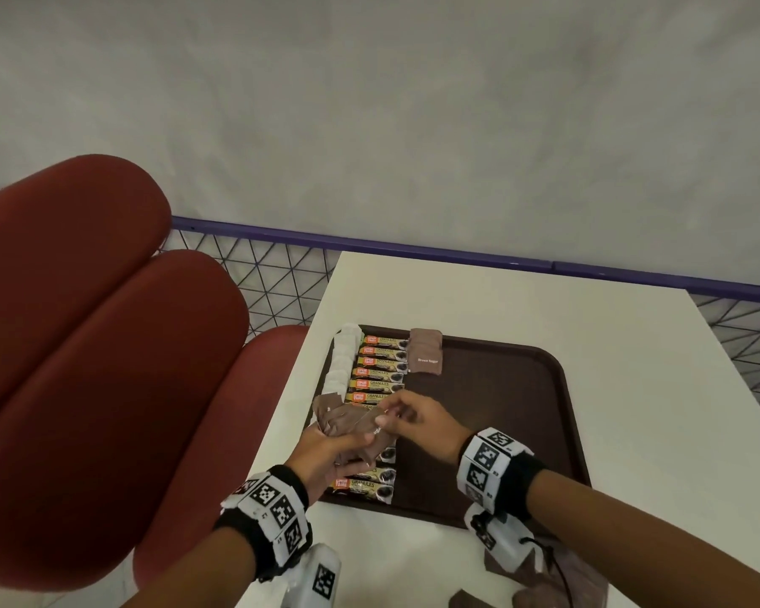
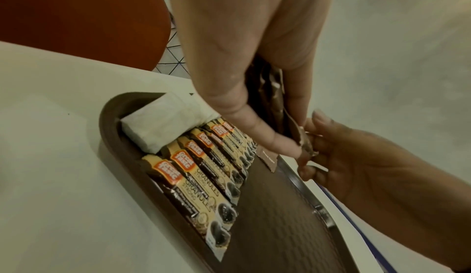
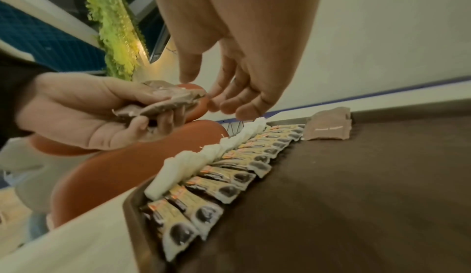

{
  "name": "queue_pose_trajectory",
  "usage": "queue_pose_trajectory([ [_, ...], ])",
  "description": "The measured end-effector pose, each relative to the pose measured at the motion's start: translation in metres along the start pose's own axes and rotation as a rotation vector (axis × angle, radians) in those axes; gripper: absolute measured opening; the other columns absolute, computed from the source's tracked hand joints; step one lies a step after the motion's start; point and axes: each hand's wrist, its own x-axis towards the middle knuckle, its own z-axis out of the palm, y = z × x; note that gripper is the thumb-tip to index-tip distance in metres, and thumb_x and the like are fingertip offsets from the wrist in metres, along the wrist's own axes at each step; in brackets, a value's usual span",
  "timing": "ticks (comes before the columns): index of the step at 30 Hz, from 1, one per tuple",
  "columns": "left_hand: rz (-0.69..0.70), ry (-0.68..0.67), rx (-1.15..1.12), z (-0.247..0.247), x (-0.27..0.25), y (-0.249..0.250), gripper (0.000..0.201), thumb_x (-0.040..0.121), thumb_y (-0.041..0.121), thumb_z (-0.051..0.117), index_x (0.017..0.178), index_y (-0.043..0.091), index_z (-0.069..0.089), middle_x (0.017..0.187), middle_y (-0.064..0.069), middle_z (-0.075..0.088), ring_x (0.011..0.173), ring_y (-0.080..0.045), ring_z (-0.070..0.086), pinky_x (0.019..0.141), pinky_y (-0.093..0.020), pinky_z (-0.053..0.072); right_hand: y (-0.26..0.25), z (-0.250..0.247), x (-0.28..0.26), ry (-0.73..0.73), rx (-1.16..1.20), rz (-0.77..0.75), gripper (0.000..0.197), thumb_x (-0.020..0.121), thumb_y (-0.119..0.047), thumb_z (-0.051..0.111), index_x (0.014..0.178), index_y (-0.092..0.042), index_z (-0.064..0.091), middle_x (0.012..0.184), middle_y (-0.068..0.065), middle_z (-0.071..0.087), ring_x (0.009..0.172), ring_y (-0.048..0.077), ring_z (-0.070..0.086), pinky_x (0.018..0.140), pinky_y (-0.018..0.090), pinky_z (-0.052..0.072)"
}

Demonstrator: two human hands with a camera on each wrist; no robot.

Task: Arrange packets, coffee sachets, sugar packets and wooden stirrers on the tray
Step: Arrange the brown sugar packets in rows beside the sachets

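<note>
Brown sugar packets in hand [image 1: 347, 425]: we see a fanned bundle held above the near left part of the tray, over the coffee row; its long axis runs left to right across our view, with the free ends pointing toward the right hand.
Left hand [image 1: 325, 454]: curled round the bundle, thumb on top and fingers underneath, so it is clamped on the packets.
Right hand [image 1: 417, 421]: just to the right of the bundle, fingertips [image 3: 229, 107] at the free end of the outermost packet. From the left wrist view they seem to touch its edge; from the right wrist view the fingers look loosely spread, so we cannot tell whether a pinch has closed.
Relation that matters: the packet to be drawn lies directly left of the right fingertips, edge-on to them; we judge a short pull rightward would slip one out of the fan.
Placed sugar packets [image 1: 426, 352]: a small pile at the far end of the tray, just right of the coffee row, well apart from both hands.
Coffee sachets [image 1: 376, 379]: a neat overlapping row down the left side, long axes across the tray.
White packets [image 1: 342, 359]: a line against the left rim, beside the sachets.
Tray [image 1: 514, 414]: dark brown, its right part bare.
Stirrers: we see none.
</note>
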Motion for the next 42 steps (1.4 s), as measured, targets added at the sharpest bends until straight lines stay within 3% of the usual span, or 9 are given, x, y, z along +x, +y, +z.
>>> queue_pose_trajectory([
  [3, 0.016, 0.017, 0.005, -0.001, -0.002, -0.001, 0.041, 0.079, 0.001, 0.069, 0.119, 0.003, 0.058, 0.11, -0.019, 0.068, 0.099, -0.031, 0.067, 0.073, -0.037, 0.058, 0.001, 0.004, 0.004, -0.09, 0.042, 0.042, 0.029, 0.087, -0.02, 0.063, 0.113, -0.008, 0.059, 0.086, -0.009, 0.056, 0.079, 0.006, 0.052, 0.077, 0.019, 0.043],
  [6, 0.019, 0.026, 0.009, -0.003, -0.003, -0.001, 0.041, 0.08, 0.0, 0.068, 0.119, 0.002, 0.058, 0.111, -0.02, 0.068, 0.098, -0.03, 0.068, 0.071, -0.035, 0.059, 0.003, 0.007, 0.005, -0.141, 0.102, 0.067, 0.016, 0.086, -0.017, 0.064, 0.1, -0.009, 0.061, 0.088, 0.004, 0.058, 0.083, 0.016, 0.053, 0.079, 0.027, 0.043],
  [13, 0.014, 0.025, -0.103, -0.005, -0.002, -0.002, 0.04, 0.084, -0.004, 0.057, 0.123, 0.006, 0.056, 0.12, -0.019, 0.063, 0.106, -0.031, 0.064, 0.073, -0.036, 0.058, 0.003, 0.003, 0.01, -0.082, 0.197, 0.095, 0.015, 0.082, -0.008, 0.066, 0.076, -0.019, 0.059, 0.078, 0.0, 0.059, 0.075, 0.009, 0.054, 0.073, 0.017, 0.044],
  [16, 0.018, 0.01, -0.141, -0.009, -0.001, -0.002, 0.037, 0.086, -0.005, 0.052, 0.122, 0.002, 0.055, 0.12, -0.023, 0.062, 0.101, -0.033, 0.065, 0.072, -0.037, 0.059, 0.011, -0.004, 0.015, 0.001, 0.232, 0.117, 0.015, 0.081, -0.006, 0.067, 0.074, -0.017, 0.06, 0.084, 0.009, 0.061, 0.082, 0.018, 0.056, 0.081, 0.028, 0.045],
  [21, 0.026, 0.083, -0.141, -0.018, 0.002, -0.002, 0.031, 0.087, -0.009, 0.052, 0.117, -0.001, 0.056, 0.116, -0.025, 0.062, 0.099, -0.036, 0.065, 0.073, -0.038, 0.06, 0.035, -0.021, 0.032, 0.324, 0.061, 0.234, 0.013, 0.079, -0.012, 0.071, 0.074, -0.017, 0.059, 0.081, 0.004, 0.061, 0.078, 0.016, 0.055, 0.077, 0.033, 0.046],
  [26, 0.023, 0.112, -0.12, -0.026, 0.004, -0.003, 0.029, 0.085, -0.007, 0.057, 0.113, 0.001, 0.058, 0.112, -0.021, 0.064, 0.099, -0.034, 0.065, 0.07, -0.038, 0.06, 0.049, -0.038, 0.047, 0.554, -0.064, 0.383, 0.014, 0.083, -0.019, 0.066, 0.084, -0.016, 0.053, 0.087, 0.002, 0.057, 0.083, 0.02, 0.055, 0.075, 0.029, 0.044],
  [34, 0.001, 0.012, -0.186, -0.031, 0.009, 0.001, 0.034, 0.085, -0.013, 0.049, 0.115, 0.0, 0.056, 0.112, -0.022, 0.064, 0.101, -0.035, 0.064, 0.079, -0.042, 0.058, 0.058, -0.041, 0.073, 0.616, -0.033, 0.545, 0.027, 0.082, -0.018, 0.065, 0.07, -0.025, 0.042, 0.087, 0.005, 0.058, 0.095, 0.032, 0.058, 0.083, 0.038, 0.048],
  [38, -0.011, 0.005, -0.202, -0.033, 0.013, 0.002, 0.036, 0.087, -0.013, 0.046, 0.119, 0.001, 0.053, 0.119, -0.023, 0.06, 0.106, -0.038, 0.061, 0.079, -0.044, 0.058, 0.059, -0.04, 0.081, 0.574, -0.183, 0.603, 0.012, 0.085, -0.021, 0.061, 0.088, -0.018, 0.05, 0.107, 0.012, 0.061, 0.106, 0.032, 0.053, 0.093, 0.037, 0.041],
  [42, -0.005, -0.004, -0.183, -0.034, 0.014, 0.004, 0.034, 0.087, -0.013, 0.046, 0.116, 0.003, 0.055, 0.115, -0.021, 0.063, 0.104, -0.037, 0.064, 0.081, -0.047, 0.057, 0.058, -0.04, 0.084, 0.555, -0.354, 0.619, 0.024, 0.089, -0.028, 0.058, 0.107, -0.012, 0.054, 0.115, 0.012, 0.058, 0.116, 0.03, 0.045, 0.099, 0.037, 0.033],
])
